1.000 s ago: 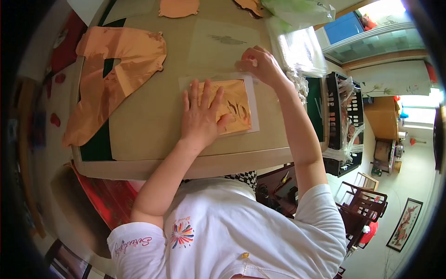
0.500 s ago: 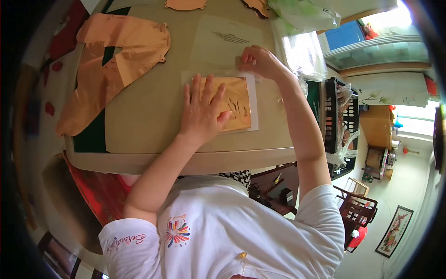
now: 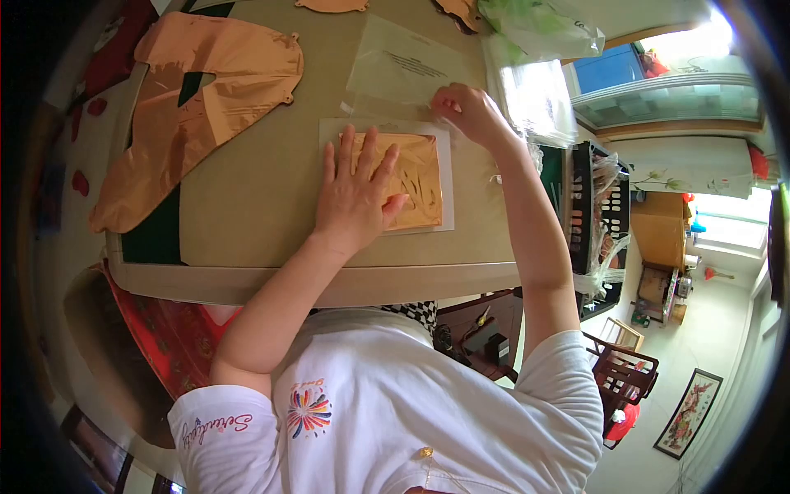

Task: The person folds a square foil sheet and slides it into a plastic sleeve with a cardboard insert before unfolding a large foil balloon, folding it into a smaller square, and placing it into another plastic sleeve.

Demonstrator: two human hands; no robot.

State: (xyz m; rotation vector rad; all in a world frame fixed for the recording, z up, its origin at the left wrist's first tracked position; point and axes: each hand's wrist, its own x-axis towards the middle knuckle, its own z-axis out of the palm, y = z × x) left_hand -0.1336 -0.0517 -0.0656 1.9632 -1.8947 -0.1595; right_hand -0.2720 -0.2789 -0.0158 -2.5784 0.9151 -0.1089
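Foil (image 3: 417,177) (gold) under left hand (image 3: 352,191); right hand (image 3: 467,112) near clear bag (image 3: 401,64).

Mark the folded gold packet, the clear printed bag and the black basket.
Folded gold packet (image 3: 423,174): head view, its uncovered right part.
Clear printed bag (image 3: 409,62): head view, near its printed text.
Black basket (image 3: 583,216): head view, its wall nearest the table.
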